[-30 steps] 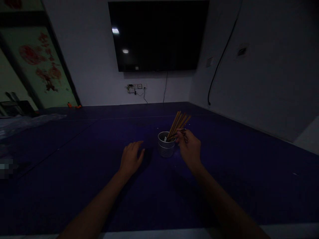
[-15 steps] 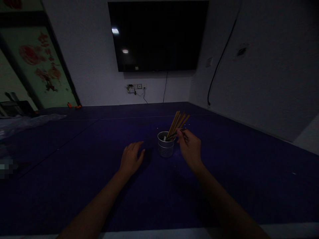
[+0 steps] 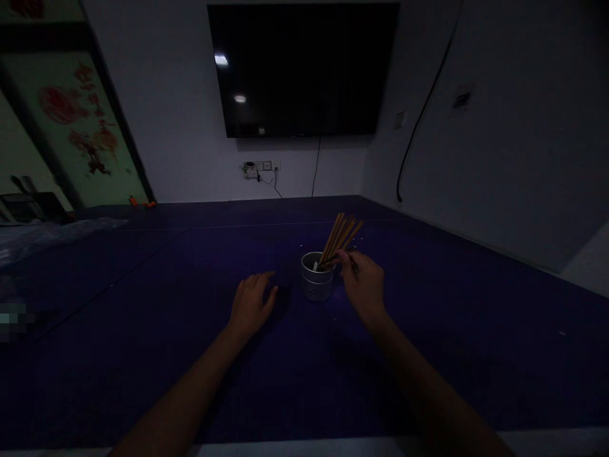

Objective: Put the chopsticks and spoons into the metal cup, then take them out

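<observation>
A round metal utensil holder (image 3: 317, 285) with small holes in its side stands upright on the dark blue tabletop. Several wooden chopsticks (image 3: 337, 235) lean out of it to the right, beside a small white piece (image 3: 314, 266) inside the rim. At the holder's right edge, my right hand (image 3: 364, 279) pinches a thin, darker chopstick (image 3: 332, 258) between thumb and fingers; its lower end reaches into the holder. My left hand (image 3: 251, 301) lies to the left of the holder, apart from it, fingers loosely spread and holding nothing.
Clear plastic wrap (image 3: 61, 236) and a dark rack (image 3: 35, 206) sit at the far left. A small orange object (image 3: 141, 202) is near the back edge. Behind the table, a television (image 3: 304, 70) hangs above wall sockets (image 3: 261, 166); a black cable (image 3: 423, 111) runs down the right wall.
Almost nothing differs. My right hand's fingertips and the pinched chopstick have dipped very slightly; the left hand and the holder stay in place.
</observation>
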### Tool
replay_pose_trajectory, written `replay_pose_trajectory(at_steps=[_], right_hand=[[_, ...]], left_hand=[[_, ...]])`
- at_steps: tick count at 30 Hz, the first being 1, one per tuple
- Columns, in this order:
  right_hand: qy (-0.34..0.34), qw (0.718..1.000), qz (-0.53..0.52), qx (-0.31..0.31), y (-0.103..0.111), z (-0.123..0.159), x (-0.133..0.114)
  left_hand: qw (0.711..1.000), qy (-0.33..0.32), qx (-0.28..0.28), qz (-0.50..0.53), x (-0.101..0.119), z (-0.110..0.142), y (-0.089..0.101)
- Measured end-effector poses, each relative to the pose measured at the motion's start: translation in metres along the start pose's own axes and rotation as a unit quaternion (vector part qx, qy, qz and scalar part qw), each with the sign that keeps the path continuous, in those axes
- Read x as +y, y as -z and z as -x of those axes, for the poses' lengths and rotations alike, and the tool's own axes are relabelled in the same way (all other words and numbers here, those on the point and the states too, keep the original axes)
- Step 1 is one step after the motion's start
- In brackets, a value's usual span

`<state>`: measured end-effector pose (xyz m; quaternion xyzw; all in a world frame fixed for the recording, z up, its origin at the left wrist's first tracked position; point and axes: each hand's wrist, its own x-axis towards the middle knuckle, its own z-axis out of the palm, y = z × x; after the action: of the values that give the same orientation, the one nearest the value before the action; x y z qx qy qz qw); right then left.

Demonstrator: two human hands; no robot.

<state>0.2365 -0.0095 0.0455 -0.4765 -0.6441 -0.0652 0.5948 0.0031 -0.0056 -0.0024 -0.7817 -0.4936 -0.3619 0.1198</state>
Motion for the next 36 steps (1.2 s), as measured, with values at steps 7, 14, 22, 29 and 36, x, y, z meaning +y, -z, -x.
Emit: replay_pose_trajectory(at_steps=[7, 14, 22, 29, 36], right_hand=[[-0.008, 1.000, 0.001, 0.029, 0.0010, 0.0010, -0.0037], [-0.015, 0.999, 0.000, 0.031, 0.0002, 0.0023, -0.0016], [-0.020, 0.999, 0.030, -0.005, -0.0025, 0.0032, -0.0022], [-0.034, 0.999, 0.034, -0.010, -0.0004, 0.0018, -0.0010], [-0.037, 0.999, 0.021, -0.005, -0.0011, 0.0021, -0.0006]], left_hand=[[1.000, 0.003, -0.008, -0.003, -0.0015, -0.0005, -0.0015], [1.000, 0.002, -0.010, -0.003, -0.0020, -0.0006, -0.0023], [1.000, 0.008, -0.016, -0.006, 0.0002, -0.0007, -0.0012], [0.999, 0.015, -0.029, -0.002, 0.0012, -0.0016, -0.0004], [1.000, 0.008, -0.024, -0.005, 0.0007, -0.0006, 0.0000]])
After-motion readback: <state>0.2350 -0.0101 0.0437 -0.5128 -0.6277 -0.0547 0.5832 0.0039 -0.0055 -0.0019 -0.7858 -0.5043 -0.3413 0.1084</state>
